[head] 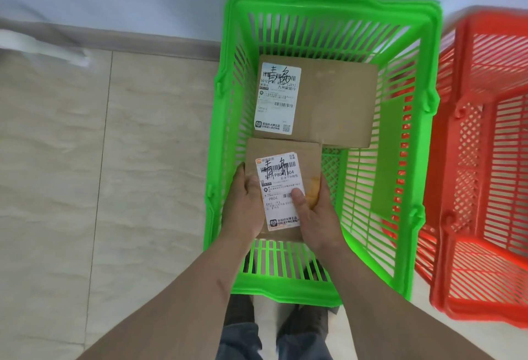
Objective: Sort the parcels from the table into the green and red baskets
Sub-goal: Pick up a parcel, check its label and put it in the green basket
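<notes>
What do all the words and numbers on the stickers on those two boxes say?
Held parcel, label: handwritten "青岛"
Same label: "P804"
Parcel in the green basket, label: handwritten "青岛"
Same label: "[JZ1]"
Same label: "九州蒙园19"
The fine print, barcodes and QR code on both labels are too small or blurred to read.
Both hands, left hand and right hand, grip the held parcel.

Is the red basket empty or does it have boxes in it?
Empty, as far as it shows: the red basket has only bare slats inside. Its right side is cut off, so cannot tell there. Both boxes are at the green basket.
</notes>
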